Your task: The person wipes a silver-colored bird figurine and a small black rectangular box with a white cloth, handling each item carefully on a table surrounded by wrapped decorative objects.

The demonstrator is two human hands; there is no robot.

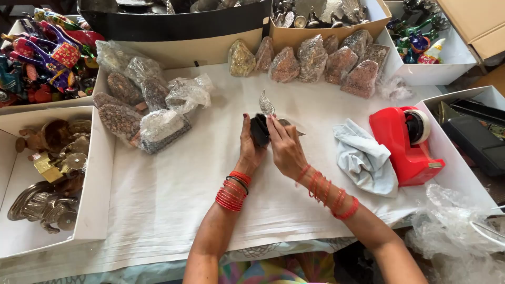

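My left hand grips a small black block-like piece at the middle of the white-covered table. My right hand presses against the same black piece from the right. A silver metal bird-shaped figurine rises just behind the black piece; whether it is joined to it I cannot tell. A thin metal part pokes out to the right of my right hand. Red bangles ring both wrists.
Right: pale blue cloth, red tape dispenser. A row of plastic-wrapped items lines the back; more wrapped pieces lie left. White box of brass figurines at left, painted toys behind it. Loose plastic lower right.
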